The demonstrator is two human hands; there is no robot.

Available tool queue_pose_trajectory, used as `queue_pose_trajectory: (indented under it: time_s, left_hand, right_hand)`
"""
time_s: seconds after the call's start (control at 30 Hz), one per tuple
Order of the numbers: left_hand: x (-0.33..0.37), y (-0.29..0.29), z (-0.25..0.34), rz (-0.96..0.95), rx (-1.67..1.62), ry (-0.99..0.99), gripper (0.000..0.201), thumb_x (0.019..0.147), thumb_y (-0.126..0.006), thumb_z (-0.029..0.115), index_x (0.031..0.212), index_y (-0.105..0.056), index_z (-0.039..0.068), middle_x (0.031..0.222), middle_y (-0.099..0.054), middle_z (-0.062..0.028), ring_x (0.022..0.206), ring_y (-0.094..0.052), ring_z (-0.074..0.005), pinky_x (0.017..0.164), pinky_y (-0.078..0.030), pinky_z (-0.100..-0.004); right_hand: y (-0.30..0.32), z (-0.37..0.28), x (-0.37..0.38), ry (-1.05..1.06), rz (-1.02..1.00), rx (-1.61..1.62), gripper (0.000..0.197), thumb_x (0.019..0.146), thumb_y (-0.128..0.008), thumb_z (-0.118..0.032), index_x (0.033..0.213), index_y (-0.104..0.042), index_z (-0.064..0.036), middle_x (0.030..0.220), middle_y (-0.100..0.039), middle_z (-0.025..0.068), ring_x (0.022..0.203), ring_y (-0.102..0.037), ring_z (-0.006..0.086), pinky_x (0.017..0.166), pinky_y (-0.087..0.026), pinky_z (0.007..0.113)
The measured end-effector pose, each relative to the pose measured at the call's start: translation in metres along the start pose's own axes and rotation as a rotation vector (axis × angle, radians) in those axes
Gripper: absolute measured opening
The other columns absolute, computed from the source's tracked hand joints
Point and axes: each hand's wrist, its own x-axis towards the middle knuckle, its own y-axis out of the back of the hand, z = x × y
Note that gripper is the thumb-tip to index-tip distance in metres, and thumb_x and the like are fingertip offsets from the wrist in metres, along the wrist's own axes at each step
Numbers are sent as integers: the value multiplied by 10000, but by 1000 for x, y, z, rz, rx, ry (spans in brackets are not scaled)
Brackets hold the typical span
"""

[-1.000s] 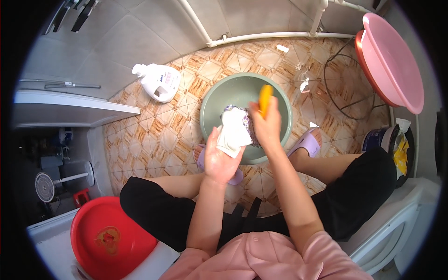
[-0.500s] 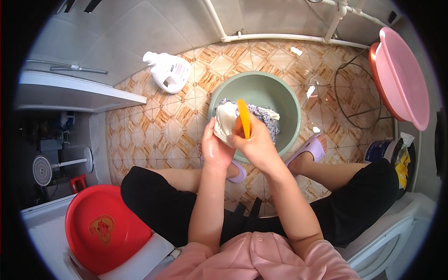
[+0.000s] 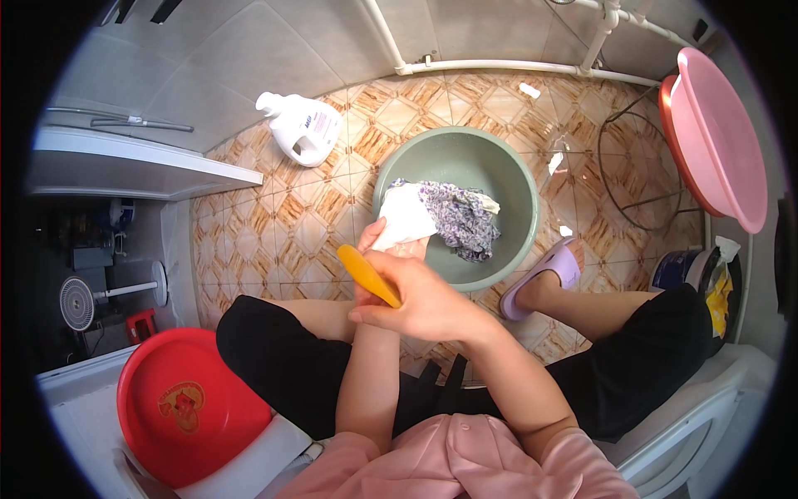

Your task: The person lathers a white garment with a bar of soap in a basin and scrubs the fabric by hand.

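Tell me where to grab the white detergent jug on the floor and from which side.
Grip the jug by its handle, the looped part near the bottom of the body as seen, close to the tiles. It lies on its side with the cap toward the wall, so come from above, on the basin side; the broad body looks too wide for one hand.

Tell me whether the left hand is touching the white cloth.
Touching. The head view shows the left hand gripping the white cloth at the green basin rim, fingers pressed against the fabric.
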Motion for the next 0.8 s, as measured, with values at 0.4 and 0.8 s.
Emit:
queue_pose_trajectory:
  time_s: [0.4, 0.8]
  left_hand:
    - [-7, 36, -17, -338, -89, 253, 533, 907, -421, 337, 1347, -324, 53, 1374, -370, -132, 1253, -367, -283, 1068, -241, -446]
    - [-15, 17, -37, -324, 257, 63, 662, 913, -347, 485, 1429, -177, 107, 1466, -213, -116, 1345, -212, -257, 1095, -180, -412]
  right_hand:
    - [-4, 22, 18, 4, 362, -832, 690, 757, -626, -300, 1315, -345, -9, 1407, -302, 195, 1349, -198, 329, 1078, -70, 549]
    - [21, 60, 31, -28, 628, -808, 766, 665, -676, -250, 1327, -366, -20, 1408, -324, 168, 1347, -222, 304, 1091, -59, 538]
